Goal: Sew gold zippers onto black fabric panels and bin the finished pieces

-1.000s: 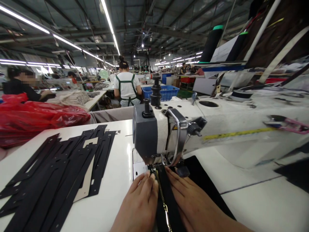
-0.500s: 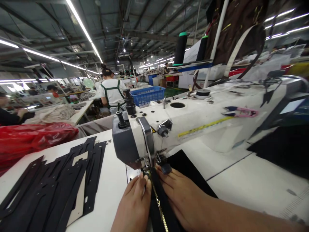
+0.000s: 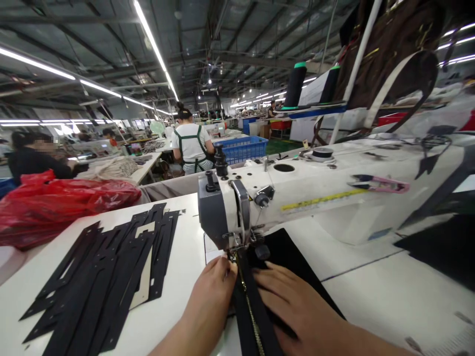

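Note:
A black zipper strip with gold teeth [image 3: 249,309] runs under the presser foot of a white sewing machine [image 3: 319,198]. My left hand [image 3: 211,296] pinches the strip's left edge just in front of the foot, fingertips together. On the strip's right side lies my right hand [image 3: 297,301], its fingers spread over the black fabric [image 3: 293,252] that extends behind and right of the foot. The needle area is partly hidden by machine parts and my fingertips.
Black cut strips [image 3: 107,272] lie piled on the table's left. Behind them is a red plastic bag [image 3: 67,202]. Pink-handled snips [image 3: 382,183] rest on the machine arm. Beyond stand a blue crate [image 3: 241,150] and a person in a white shirt [image 3: 191,143]; another person [image 3: 37,155] sits far left.
The view has shifted, so the scene sits further right. My right hand has slid back from the presser foot and its fingers have spread. My left hand stays at the strip's edge.

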`<state>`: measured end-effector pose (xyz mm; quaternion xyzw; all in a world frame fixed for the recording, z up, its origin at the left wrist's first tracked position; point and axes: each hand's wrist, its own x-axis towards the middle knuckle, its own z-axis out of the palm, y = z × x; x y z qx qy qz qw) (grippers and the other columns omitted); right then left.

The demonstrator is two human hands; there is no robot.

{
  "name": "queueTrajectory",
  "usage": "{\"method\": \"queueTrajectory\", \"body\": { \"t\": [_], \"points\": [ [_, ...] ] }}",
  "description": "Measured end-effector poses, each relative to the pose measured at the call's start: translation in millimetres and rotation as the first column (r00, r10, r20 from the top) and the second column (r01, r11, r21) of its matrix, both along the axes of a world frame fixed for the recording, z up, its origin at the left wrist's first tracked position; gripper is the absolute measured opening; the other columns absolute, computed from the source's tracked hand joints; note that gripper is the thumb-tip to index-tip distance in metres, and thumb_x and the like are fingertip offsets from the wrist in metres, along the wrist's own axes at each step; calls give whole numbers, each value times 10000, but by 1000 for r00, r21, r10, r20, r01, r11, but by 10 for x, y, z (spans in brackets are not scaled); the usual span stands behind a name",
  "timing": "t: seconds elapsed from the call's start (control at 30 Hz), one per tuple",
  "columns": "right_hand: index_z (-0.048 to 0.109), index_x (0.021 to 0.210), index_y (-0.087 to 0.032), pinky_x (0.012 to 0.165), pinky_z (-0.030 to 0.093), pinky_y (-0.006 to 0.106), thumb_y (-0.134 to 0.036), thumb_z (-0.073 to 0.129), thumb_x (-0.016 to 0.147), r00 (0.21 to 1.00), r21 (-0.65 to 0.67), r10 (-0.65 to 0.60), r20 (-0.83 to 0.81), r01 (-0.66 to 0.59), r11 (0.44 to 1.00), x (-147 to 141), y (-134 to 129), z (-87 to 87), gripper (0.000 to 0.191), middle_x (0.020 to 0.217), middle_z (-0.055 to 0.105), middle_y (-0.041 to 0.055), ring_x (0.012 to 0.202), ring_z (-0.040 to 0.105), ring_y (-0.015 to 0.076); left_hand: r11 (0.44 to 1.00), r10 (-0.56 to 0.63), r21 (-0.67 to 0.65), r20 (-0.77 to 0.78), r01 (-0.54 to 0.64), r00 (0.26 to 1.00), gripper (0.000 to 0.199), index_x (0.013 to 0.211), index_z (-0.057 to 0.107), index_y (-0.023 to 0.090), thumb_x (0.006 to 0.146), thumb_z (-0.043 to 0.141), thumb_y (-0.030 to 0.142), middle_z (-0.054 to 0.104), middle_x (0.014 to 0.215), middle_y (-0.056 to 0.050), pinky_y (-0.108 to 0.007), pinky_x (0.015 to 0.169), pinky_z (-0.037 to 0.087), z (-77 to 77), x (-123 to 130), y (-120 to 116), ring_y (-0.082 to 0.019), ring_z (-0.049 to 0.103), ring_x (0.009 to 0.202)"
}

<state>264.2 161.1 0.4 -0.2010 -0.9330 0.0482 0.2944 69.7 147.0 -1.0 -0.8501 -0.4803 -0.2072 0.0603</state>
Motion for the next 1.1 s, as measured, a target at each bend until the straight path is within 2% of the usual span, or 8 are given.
{"method": "queueTrajectory", "body": {
  "t": [0.07, 0.17, 0.27, 0.33, 0.53, 0.67, 0.87, 1.1],
  "points": [
    [575, 1134, -191, 878, 468, 300, -170, 343, 914, 995, 158, 21, -102, -5, 988, 5, -155, -137, 320, 1045, 661, 52, 937, 604, 160, 1000, 11, -6, 6, -11, 1000, 197, 944, 593, 137, 790, 513, 44, 592, 935, -104, -372, 797, 528, -2, -1, -2, -228, 574, 916],
    [594, 1095, -189, 794, 503, 258, -124, 277, 936, 984, 303, -44, -174, 96, 948, -39, -361, -408, 361, 979, 685, 36, 896, 621, 146, 1000, 31, -6, 15, -31, 999, 203, 935, 599, 138, 778, 516, 41, 595, 922, -97, -361, 774, 538, -5, -16, -18, -224, 586, 894],
    [586, 1114, -148, 842, 500, 284, -74, 385, 875, 990, 384, -94, -109, 129, 914, -69, -479, -591, 322, 1015, 674, 75, 962, 608, 177, 999, 38, 0, 33, -38, 999, 266, 975, 601, 135, 767, 485, 17, 605, 968, -103, -363, 795, 536, 1, -32, -66, -221, 594, 916],
    [579, 1137, -119, 860, 500, 285, -93, 437, 847, 992, 403, -114, -61, 129, 906, -60, -511, -606, 324, 1046, 661, 101, 989, 600, 197, 999, 32, 8, 44, -33, 999, 306, 1006, 602, 133, 757, 477, 6, 615, 1007, -110, -383, 821, 529, 5, -34, -115, -232, 591, 957],
    [586, 1126, -100, 831, 510, 230, -144, 414, 870, 993, 371, -108, -40, 116, 922, -54, -516, -316, 312, 1051, 658, 100, 979, 602, 186, 1000, 26, 1, 99, -26, 995, 301, 996, 621, 155, 772, 472, 21, 644, 979, -98, -392, 795, 540, 28, 11, -225, -223, 615, 925],
    [624, 1031, -78, 802, 529, 242, -159, 320, 907, 976, 321, -148, -158, 192, 927, -156, -514, -216, 338, 996, 670, 116, 920, 620, 193, 999, 44, -8, 117, -44, 992, 298, 978, 625, 142, 761, 471, 7, 643, 952, -92, -372, 787, 544, 45, 33, -228, -218, 619, 906],
    [638, 988, -71, 824, 534, 326, -82, 384, 854, 989, 428, -35, -143, 94, 899, -121, -502, -416, 288, 920, 685, 134, 906, 631, 235, 994, -2, 107, 18, 0, 1000, 231, 983, 618, 109, 804, 484, 49, 653, 978, -123, -402, 790, 549, -17, 20, -232, -243, 625, 913],
    [533, 1201, -90, 877, 489, 218, -198, 460, 879, 994, 171, -11, 109, -8, 985, 157, -417, -659, 348, 1178, 586, 138, 1058, 575, 208, 976, -65, 206, -36, 71, 997, 291, 958, 611, 85, 911, 325, 106, 668, 942, -136, -401, 794, 555, -48, 4, -196, -234, 648, 879]
  ]
}}
